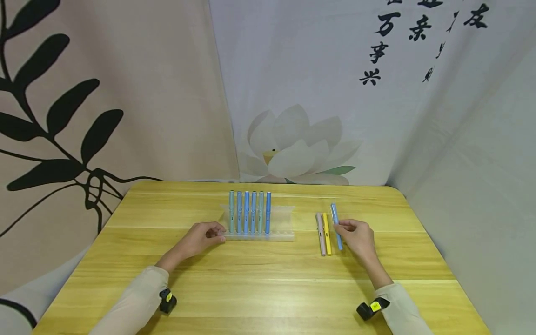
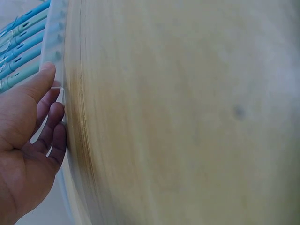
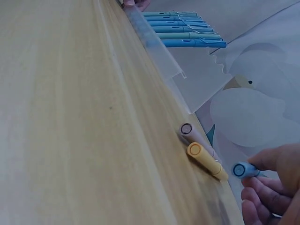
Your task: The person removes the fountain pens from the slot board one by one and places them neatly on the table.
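Note:
A clear pen rack [image 1: 281, 223] stands on the table, with several blue and green pens [image 1: 247, 211] upright side by side in it. My left hand [image 1: 202, 238] grips the rack's left end; in the left wrist view the thumb lies on the front ledge [image 2: 54, 44], fingers bent below. On the right, my right hand [image 1: 359, 238] pinches a light blue pen [image 1: 334, 213] between thumb and fingers. Its round end [image 3: 240, 169] faces the right wrist camera. Just left of it, a greyish-pink pen [image 1: 320, 235] and a yellow pen [image 1: 327, 235] lie together on the wood.
The wooden table [image 1: 259, 288] ends at a hanging cloth [image 1: 301, 70] printed with a lotus and black characters. Bare slots [image 1: 284, 235] fill the rack's right part. A black wrist camera [image 1: 167, 301] sits on each sleeve.

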The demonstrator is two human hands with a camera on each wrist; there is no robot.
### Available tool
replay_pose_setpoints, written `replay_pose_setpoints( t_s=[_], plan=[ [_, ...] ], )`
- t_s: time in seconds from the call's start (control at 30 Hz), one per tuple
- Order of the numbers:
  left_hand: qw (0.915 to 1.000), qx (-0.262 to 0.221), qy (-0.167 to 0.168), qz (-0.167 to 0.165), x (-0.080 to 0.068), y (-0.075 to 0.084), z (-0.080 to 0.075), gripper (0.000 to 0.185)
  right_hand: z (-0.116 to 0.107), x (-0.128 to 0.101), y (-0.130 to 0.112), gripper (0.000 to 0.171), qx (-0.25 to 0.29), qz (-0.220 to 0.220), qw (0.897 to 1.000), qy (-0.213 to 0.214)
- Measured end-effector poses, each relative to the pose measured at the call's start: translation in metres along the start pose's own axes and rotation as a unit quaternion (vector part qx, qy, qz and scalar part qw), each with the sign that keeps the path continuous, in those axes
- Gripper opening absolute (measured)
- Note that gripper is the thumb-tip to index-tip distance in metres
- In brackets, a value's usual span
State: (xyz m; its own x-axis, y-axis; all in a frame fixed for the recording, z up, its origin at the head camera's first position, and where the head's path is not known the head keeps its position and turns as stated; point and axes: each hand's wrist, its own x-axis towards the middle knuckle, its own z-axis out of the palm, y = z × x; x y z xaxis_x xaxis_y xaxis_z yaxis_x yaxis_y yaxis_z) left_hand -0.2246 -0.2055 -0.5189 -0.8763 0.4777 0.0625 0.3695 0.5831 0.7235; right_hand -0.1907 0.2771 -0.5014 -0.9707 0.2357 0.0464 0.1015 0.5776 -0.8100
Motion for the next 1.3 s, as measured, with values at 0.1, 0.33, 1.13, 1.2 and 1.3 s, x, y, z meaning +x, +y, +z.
replay_pose_setpoints(
  t_s=[0.1, 0.33, 1.13, 1.2, 1.3],
  plan=[
    [1.0, 0.0, 0.001, 0.0, 0.0, 0.001, 0.0, 0.019, 0.001, 0.001, 0.004, 0.033, -0.014, -0.003, 1.0, -0.004],
    [1.0, -0.003, -0.003, -0.006, 0.0, 0.0, 0.0, 0.02, 0.003, 0.001, 0.009, 0.034, -0.039, -0.008, 0.999, -0.004],
    [1.0, -0.001, 0.005, -0.002, 0.0, 0.0, 0.0, 0.02, 0.009, 0.006, 0.012, 0.032, -0.072, 0.0, 0.997, -0.009],
    [1.0, -0.002, 0.006, -0.002, 0.0, 0.0, 0.0, 0.02, 0.009, 0.006, 0.012, 0.032, -0.072, -0.002, 0.997, -0.011],
    [1.0, -0.002, 0.006, 0.0, 0.0, 0.0, 0.0, 0.02, 0.01, 0.005, 0.011, 0.031, -0.074, -0.006, 0.997, -0.013]
  ],
)
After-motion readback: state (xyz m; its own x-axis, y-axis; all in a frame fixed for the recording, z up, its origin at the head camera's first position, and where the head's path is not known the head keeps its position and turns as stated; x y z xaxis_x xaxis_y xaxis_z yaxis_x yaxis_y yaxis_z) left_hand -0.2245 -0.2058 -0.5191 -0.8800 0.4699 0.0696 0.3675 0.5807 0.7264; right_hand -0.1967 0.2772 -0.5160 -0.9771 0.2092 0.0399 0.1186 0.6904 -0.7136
